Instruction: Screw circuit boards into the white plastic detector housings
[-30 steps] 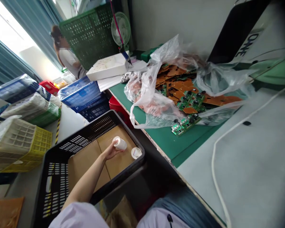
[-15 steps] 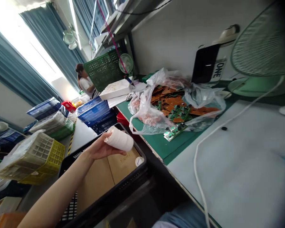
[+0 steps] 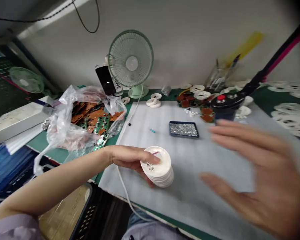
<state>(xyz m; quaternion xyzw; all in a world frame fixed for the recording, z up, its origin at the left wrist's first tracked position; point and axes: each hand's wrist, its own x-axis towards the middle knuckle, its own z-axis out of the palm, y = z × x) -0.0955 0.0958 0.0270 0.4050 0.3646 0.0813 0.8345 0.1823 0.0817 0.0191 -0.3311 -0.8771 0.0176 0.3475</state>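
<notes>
My left hand point(image 3: 137, 161) grips a stack of round white plastic discs point(image 3: 162, 171) over the grey-white mat, its thumb lying across the top disc. Small dark bits show on that top face. My right hand point(image 3: 260, 176), blurred and close to the camera, has its thumb and fingers apart with nothing between them. Just beyond its fingertips hangs a black electric screwdriver point(image 3: 225, 106) with a red button. A dark blue tray point(image 3: 170, 130) of small silver screws lies between the two hands, farther back. Near the tray rests a small blue bit point(image 3: 152, 130).
To the left, a plastic bag point(image 3: 62, 130) holds brown and green circuit boards point(image 3: 90, 115). A green fan point(image 3: 131, 63) and a phone point(image 3: 105, 80) stand at the back. More white discs point(image 3: 290, 115) lie at right. A black crate point(image 3: 86, 213) sits below the table edge; a white cable point(image 3: 123, 186) crosses the mat.
The view has swung right, from the crate to the mat. My left hand has carried the white stack from over the crate to above the mat. My right hand has come into view.
</notes>
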